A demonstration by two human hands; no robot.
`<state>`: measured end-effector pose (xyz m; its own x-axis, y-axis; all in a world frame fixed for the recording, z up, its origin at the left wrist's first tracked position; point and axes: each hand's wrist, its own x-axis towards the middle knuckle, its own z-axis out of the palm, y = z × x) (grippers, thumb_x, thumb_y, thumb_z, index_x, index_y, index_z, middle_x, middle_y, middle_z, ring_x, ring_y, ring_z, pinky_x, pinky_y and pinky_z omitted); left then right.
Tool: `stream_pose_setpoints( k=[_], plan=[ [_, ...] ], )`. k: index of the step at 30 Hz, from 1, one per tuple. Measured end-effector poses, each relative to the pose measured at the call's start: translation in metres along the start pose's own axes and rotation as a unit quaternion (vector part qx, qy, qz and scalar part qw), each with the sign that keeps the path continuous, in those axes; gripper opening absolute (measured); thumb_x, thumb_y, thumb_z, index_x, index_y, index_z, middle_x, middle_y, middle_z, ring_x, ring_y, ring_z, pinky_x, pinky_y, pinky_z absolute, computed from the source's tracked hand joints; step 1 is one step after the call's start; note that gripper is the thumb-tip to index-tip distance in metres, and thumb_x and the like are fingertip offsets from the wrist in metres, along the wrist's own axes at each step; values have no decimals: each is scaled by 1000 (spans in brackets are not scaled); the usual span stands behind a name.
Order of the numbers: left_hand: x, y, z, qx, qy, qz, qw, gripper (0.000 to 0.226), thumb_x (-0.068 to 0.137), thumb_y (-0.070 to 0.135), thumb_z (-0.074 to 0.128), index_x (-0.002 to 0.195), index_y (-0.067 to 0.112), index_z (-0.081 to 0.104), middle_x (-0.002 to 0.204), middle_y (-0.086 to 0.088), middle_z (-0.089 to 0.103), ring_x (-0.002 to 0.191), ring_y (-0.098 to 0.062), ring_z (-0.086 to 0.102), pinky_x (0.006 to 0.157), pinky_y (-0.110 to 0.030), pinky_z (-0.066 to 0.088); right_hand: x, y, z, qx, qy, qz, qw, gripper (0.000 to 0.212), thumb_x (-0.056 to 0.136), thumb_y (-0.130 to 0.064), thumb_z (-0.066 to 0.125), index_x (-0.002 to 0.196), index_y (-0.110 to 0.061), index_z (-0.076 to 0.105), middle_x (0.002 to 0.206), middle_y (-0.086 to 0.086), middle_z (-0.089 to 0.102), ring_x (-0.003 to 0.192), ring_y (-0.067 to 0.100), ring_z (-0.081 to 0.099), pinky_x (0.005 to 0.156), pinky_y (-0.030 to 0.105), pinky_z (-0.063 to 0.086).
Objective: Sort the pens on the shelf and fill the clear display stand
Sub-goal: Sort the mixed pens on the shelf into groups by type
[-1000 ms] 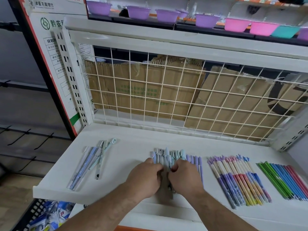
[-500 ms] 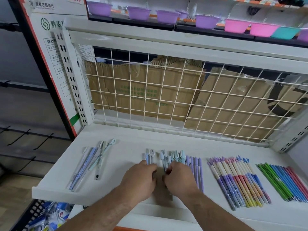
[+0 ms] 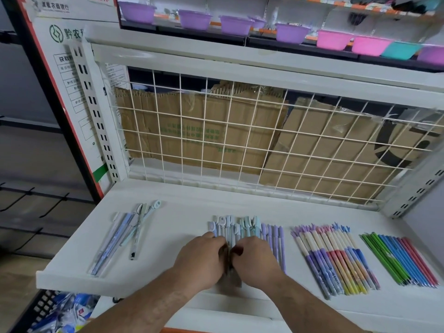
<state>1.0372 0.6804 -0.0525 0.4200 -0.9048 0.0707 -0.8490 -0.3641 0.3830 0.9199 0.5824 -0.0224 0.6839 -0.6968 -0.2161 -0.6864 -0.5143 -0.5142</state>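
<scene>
The middle bunch of pens (image 3: 242, 227) is a tight row of pastel barrels in pale blue, mint and lilac, several capped with small rounded or figure-like toppers. They lie flat on the white shelf (image 3: 180, 212), side by side. Their long axes run from the shelf's front edge toward the back, with the caps pointing away from the person at the wire grid (image 3: 240, 140). The left hand (image 3: 201, 258) and right hand (image 3: 254, 257) sit knuckles-up over the near half of this bunch, almost touching each other. Their fingers (image 3: 217, 242) are curled down and inward, clamped on the barrels from either side. The fingertips are tucked into the dark gap between the hands and cannot be seen. The caps and upper barrels stick out beyond the knuckles, and a few lilac pens lie just to the right of the right hand. Well to the left lie some loose pens (image 3: 125, 236), angled slightly to the right. To the right is a neat row of gradient pens (image 3: 336, 258) in purple, red, yellow and blue. Farther right is a row of slim pens (image 3: 401, 260) in green, blue and red. Flattened cardboard (image 3: 192, 135) stands behind the grid, with coloured bowls (image 3: 194, 19) on the shelf above.
</scene>
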Motion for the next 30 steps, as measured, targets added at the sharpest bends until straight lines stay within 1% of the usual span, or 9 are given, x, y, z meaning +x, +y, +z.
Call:
stream_pose_setpoints(
  k=[3,5,6,8,12,18,22,26,30],
  plan=[
    [-1,-1,-3,7,13,-4,1000,17,90,32,45,100,27,58,96,5,53,92,-22,57,72,-35,48,-6,3,-3,-44,30,-23,998,26,89,-21,48,63,-21,49,64,-5,56,62,15,55,50,24,39],
    [-1,-1,-5,23,27,-5,999,23,88,32,48,109,30,58,105,5,55,101,-21,53,77,-33,47,-11,5,-3,-121,73,-60,988,18,92,-27,46,75,-23,54,80,-7,61,81,17,61,66,27,47],
    [-1,-1,-7,33,35,-3,999,26,88,33,48,112,30,57,109,5,54,104,-21,51,79,-33,45,-12,5,-4,-159,104,-85,978,14,91,-28,48,81,-25,57,89,-8,62,91,18,61,75,28,49],
    [-1,-2,-11,52,50,0,997,29,88,35,48,116,30,56,112,5,54,106,-22,49,82,-33,42,-12,3,-7,-216,159,-130,954,7,81,-29,61,84,-25,65,94,-8,65,94,17,61,76,28,49],
    [-9,-18,-25,88,61,-41,993,33,90,39,47,119,26,54,114,3,54,107,-22,49,85,-34,43,-6,-5,-6,-258,152,-158,941,25,81,-29,62,104,-22,69,111,-4,65,108,23,58,86,34,49],
    [-28,-69,-55,180,71,-156,969,36,92,45,45,114,18,51,116,-5,58,107,-23,53,86,-36,45,-2,-33,5,-248,210,-185,928,18,67,-23,80,84,-17,74,86,1,70,79,27,67,64,37,56],
    [-34,-102,-68,213,60,-237,946,48,91,49,47,124,15,50,123,-7,54,113,-25,50,87,-35,45,2,-44,18,-235,217,-198,926,25,61,-24,81,85,-18,75,89,0,72,80,25,68,65,37,58],
    [-37,-122,-69,153,39,-274,949,52,93,47,51,134,15,46,123,-4,55,113,-24,52,87,-32,45,0,-54,25,-221,205,-197,933,28,59,-25,85,85,-20,75,88,-3,72,79,23,69,64,35,59],
    [-35,-124,-65,137,37,-264,954,40,93,42,52,124,17,50,125,-4,54,112,-22,52,84,-30,44,-4,-57,27,-211,198,-190,938,27,64,-24,85,89,-18,76,93,0,73,84,26,70,67,39,60]
  ],
)
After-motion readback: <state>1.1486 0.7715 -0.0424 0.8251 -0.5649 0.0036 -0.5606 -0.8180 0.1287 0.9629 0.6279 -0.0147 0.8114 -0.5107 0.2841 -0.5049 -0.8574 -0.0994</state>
